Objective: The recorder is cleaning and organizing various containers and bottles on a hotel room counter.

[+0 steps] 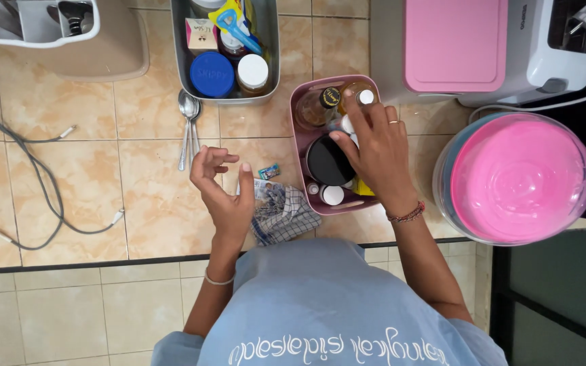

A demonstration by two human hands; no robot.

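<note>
My right hand (378, 152) reaches into a pink oblong basket (298, 118) on the tiled counter, with its fingertips closed around a small white-capped bottle (348, 125). The basket also holds a brown bottle with a dark cap (320, 105), a yellowish bottle with a white cap (365, 96), a black-lidded jar (327, 163) and a small white-capped container (332, 195). My left hand (225, 186) hovers over the counter left of the basket, fingers loosely curled and holding nothing. Just beside it lie a small packet (269, 171) and a checked cloth (283, 217).
A grey bin (272, 74) at the back holds a blue-lidded jar (211, 73) and a white-lidded jar (253, 71). Two spoons (188, 129) lie beside it. A large pink-lidded tub (520, 176) stands right, a pink-and-white appliance (483, 47) behind it. A grey cable (35, 169) loops at left.
</note>
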